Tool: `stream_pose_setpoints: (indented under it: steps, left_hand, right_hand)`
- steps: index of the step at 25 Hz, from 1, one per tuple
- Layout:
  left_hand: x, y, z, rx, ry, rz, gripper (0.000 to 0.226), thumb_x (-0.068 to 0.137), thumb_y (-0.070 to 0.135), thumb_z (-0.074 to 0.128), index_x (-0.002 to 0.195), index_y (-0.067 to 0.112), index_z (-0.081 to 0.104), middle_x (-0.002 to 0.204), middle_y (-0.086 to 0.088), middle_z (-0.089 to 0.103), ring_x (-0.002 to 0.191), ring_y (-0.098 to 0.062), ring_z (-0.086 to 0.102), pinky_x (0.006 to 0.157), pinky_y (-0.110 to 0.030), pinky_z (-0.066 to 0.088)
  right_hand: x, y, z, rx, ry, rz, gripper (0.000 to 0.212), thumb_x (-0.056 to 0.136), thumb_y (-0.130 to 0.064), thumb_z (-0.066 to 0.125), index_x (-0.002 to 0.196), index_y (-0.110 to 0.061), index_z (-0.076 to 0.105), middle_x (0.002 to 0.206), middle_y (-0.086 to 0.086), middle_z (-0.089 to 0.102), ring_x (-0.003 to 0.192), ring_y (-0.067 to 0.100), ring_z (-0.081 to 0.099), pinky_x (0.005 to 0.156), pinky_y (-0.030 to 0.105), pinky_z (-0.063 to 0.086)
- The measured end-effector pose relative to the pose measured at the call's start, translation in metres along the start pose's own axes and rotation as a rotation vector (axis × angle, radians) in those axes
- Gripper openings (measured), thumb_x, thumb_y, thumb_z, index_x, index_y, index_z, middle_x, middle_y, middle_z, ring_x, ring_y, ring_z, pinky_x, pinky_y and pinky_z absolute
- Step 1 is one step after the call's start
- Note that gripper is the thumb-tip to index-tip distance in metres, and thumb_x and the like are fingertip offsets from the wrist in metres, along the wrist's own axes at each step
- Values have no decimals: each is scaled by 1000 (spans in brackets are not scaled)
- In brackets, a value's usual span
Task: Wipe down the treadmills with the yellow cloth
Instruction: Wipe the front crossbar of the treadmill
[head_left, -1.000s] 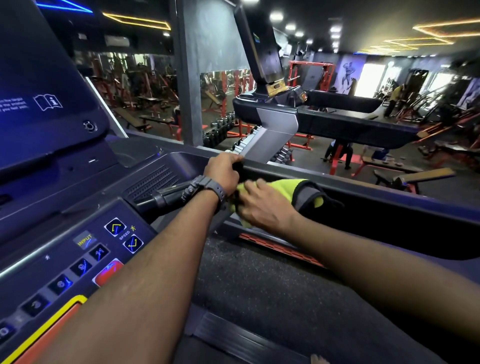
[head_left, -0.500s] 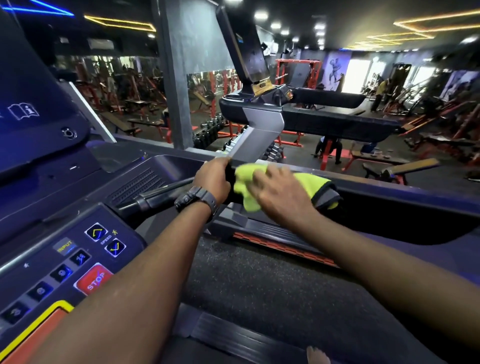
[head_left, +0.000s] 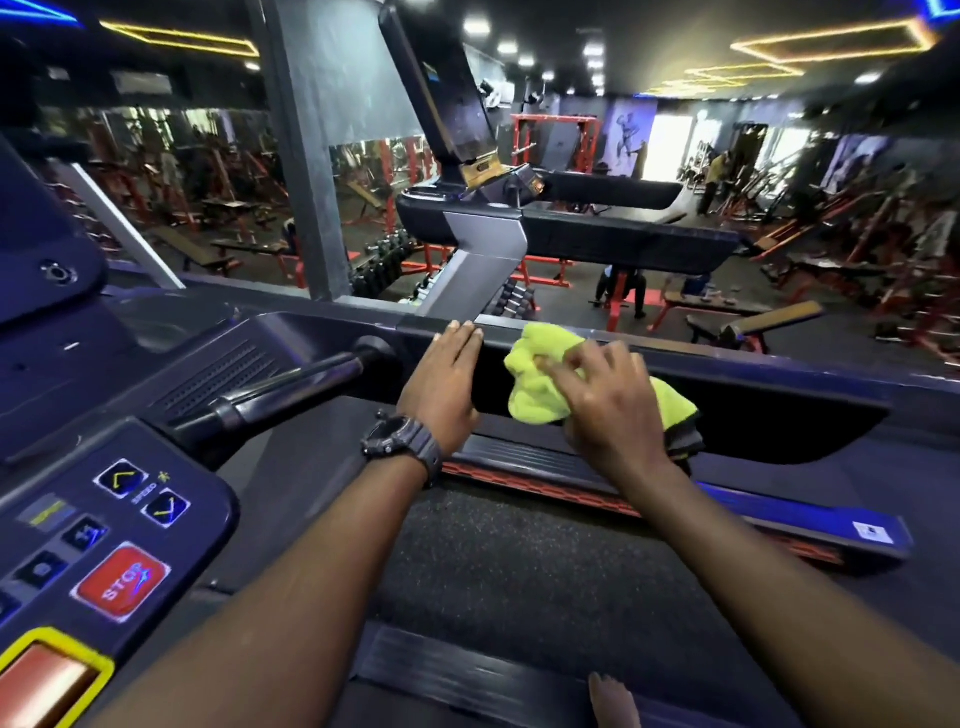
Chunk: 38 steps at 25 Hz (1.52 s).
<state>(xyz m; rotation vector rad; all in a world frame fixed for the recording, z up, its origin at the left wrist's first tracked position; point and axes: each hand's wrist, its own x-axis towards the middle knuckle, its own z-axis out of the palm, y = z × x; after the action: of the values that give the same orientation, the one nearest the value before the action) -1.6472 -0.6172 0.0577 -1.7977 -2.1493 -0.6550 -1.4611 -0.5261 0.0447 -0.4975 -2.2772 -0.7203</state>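
Note:
I stand on a dark treadmill, its side rail (head_left: 789, 376) running across in front of me. My left hand (head_left: 441, 387), with a dark watch on the wrist, lies flat with straight fingers on the rail's inner face, fingertips at its top edge. Just to its right, my right hand (head_left: 610, 410) holds the bunched yellow cloth (head_left: 535, 387) against the rail's inner side, fingers curled into the fabric. A grey edge of the cloth hangs below my palm.
The console (head_left: 156, 483) with a red STOP button (head_left: 122, 579) is at the lower left, and a black handlebar (head_left: 291, 387) juts out beside it. The belt (head_left: 519, 571) lies below my arms. A second treadmill (head_left: 597, 234) stands beyond the rail, with gym benches and racks behind.
My left hand has let go of the rail's end and now lies flat on it. My right hand has carried the cloth up and to the right along the rail.

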Motion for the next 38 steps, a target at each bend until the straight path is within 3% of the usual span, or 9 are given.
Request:
stream_pose_setpoints:
  steps: [3, 7, 13, 16, 19, 22, 27, 33, 38]
  left_hand:
    - [2, 8, -5, -11, 16, -30, 73, 81, 5, 58, 148, 2, 29, 156, -13, 29, 147, -25, 20, 123, -34, 8]
    - [7, 42, -5, 31, -24, 105, 74, 81, 13, 59, 149, 6, 28, 158, -9, 26, 148, -24, 16, 123, -36, 4]
    - [15, 96, 18, -8, -85, 243, 81, 81, 19, 59, 151, 5, 21, 160, -10, 20, 149, -23, 13, 123, -36, 3]
    - [13, 97, 25, -24, -24, 199, 77, 77, 18, 59, 147, 4, 31, 154, -12, 32, 145, -26, 24, 123, -39, 10]
    - [14, 100, 27, -22, 26, 177, 77, 72, 13, 63, 144, 5, 38, 149, -13, 40, 141, -28, 31, 122, -41, 16]
    - [12, 107, 25, -7, 26, 153, 76, 73, 15, 64, 144, 11, 38, 147, -11, 41, 139, -27, 33, 120, -43, 20]
    - [20, 117, 28, 116, 42, 129, 71, 76, 27, 66, 143, 21, 42, 141, -10, 44, 131, -29, 38, 114, -46, 30]
    - [23, 119, 35, 121, 109, 137, 71, 69, 27, 69, 137, 19, 50, 134, -9, 53, 124, -33, 44, 108, -50, 36]
    - [24, 106, 34, 118, 94, 216, 77, 67, 11, 60, 142, 22, 47, 140, -2, 52, 125, -33, 46, 106, -49, 38]
  right_hand:
    - [-17, -7, -4, -40, -91, -153, 30, 93, -19, 45, 108, -20, 71, 92, 5, 60, 77, 29, 51, 59, 37, 35]
    - [-33, 20, -14, 81, 5, 221, 51, 66, -7, 72, 116, -19, 71, 95, 9, 60, 79, 31, 50, 61, 37, 39]
    - [-70, 45, -24, 66, -41, 304, 58, 57, -8, 75, 113, -21, 70, 97, 8, 60, 80, 31, 49, 63, 37, 40]
    - [-85, 47, -24, 16, -71, 133, 47, 64, -14, 74, 110, -24, 68, 95, 6, 60, 79, 31, 51, 61, 37, 39]
    - [-83, 52, -26, 96, -34, 447, 63, 49, -6, 75, 110, -22, 68, 98, 6, 58, 83, 30, 48, 64, 36, 40]
    - [-108, 46, -22, 55, -103, 245, 63, 49, -6, 82, 108, -22, 66, 99, 6, 59, 82, 31, 51, 61, 37, 43]
    - [-144, 89, -50, 328, 498, 1233, 66, 61, 10, 50, 120, -16, 62, 115, 8, 52, 100, 25, 53, 81, 32, 45]
    - [-147, 104, -37, 774, 969, 1614, 72, 70, 15, 37, 128, -24, 56, 119, 0, 64, 108, 18, 64, 93, 22, 50]
    - [-147, 88, 11, 1466, 1212, 1838, 44, 91, 11, 42, 113, -25, 55, 91, -3, 71, 75, 11, 66, 67, 25, 57]
